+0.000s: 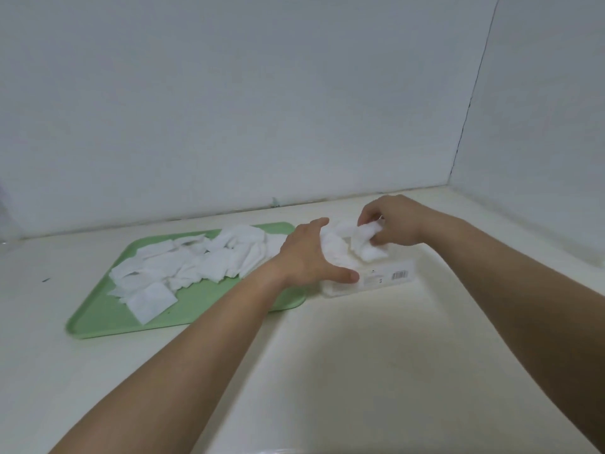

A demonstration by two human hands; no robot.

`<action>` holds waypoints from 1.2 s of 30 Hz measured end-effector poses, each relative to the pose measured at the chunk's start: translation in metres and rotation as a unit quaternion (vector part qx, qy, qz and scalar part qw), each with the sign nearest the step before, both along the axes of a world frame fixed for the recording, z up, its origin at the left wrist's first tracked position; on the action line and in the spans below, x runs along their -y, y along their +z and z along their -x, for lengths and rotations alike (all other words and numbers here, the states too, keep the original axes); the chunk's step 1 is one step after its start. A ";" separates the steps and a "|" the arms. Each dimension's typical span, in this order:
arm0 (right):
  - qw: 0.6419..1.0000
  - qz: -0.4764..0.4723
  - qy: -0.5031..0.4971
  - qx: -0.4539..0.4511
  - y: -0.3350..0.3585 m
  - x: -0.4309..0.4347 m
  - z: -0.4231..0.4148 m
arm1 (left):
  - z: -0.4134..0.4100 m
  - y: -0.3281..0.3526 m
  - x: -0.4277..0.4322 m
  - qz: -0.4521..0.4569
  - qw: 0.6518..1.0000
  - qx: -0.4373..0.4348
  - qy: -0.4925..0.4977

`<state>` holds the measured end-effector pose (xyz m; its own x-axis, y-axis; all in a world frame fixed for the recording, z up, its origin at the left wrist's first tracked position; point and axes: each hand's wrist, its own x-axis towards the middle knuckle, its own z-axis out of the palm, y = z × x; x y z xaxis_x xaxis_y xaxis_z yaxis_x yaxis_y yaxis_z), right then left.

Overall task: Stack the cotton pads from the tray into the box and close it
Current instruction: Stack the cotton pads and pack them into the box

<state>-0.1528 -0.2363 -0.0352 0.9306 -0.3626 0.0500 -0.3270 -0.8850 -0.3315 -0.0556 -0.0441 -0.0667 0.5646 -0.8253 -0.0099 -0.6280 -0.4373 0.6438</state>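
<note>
Right of the green tray (pixel 196 311) | left hand (pixel 307 257), fingers spread, steadied the clear box (pixel 386 278) | right hand (pixel 396 224) pinched cotton pads (pixel 366 244) above it, apparently for stacking.

Cream counter (pixel 360 355): green tray (pixel 196 311), clear box (pixel 388 276).

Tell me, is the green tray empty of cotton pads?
No, many cotton pads lie scattered across the green tray.
</note>
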 end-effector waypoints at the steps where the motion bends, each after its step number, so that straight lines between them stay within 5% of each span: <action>1: 1.000 0.001 0.004 -0.010 -0.002 0.000 -0.005 | -0.001 -0.002 0.001 0.001 1.000 -0.014 0.001; 22: 0.995 0.092 0.005 0.037 -0.032 -0.001 -0.029 | -0.025 -0.016 0.000 0.034 0.999 -0.015 -0.009; 36: 0.996 0.023 0.027 0.084 0.012 -0.027 -0.009 | -0.022 -0.003 -0.021 0.096 0.995 -0.022 0.017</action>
<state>-0.1436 -0.2095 -0.0234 0.9262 -0.3050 0.2215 -0.2213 -0.9156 -0.3357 -0.0335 -0.0231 -0.0696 0.5942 -0.7952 0.1210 -0.5838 -0.3230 0.7448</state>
